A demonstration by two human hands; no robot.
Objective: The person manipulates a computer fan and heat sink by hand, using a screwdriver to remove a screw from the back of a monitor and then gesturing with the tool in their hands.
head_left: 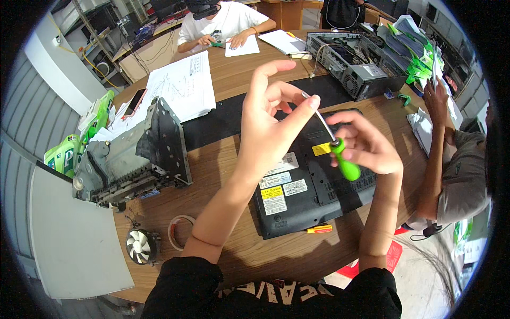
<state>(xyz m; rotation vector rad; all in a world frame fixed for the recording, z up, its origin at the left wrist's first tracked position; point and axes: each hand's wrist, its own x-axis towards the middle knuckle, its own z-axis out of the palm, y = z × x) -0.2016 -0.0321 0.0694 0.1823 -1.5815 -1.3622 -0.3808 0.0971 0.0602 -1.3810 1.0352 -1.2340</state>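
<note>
A screwdriver with a green handle (349, 167) and a metal shaft is held slantwise in the air between both hands. My left hand (265, 119) pinches the shaft near its tip with the thumb and a finger, the forefinger raised. Around the top of the handle curl the fingers of my right hand (374, 149). Beneath them a black laptop (297, 215) lies bottom side up, with white and yellow labels on its underside. A small yellow-and-red screwdriver (320, 229) rests on the table by the laptop's near edge.
An opened metal chassis (143, 154) stands at left, near a cooling fan (139, 246) and a tape roll (172, 234). An open computer case (358, 64) sits at far right. Papers (183, 87) and a phone (134, 102) lie far left. Other people work across (226, 24) and at right (459, 170).
</note>
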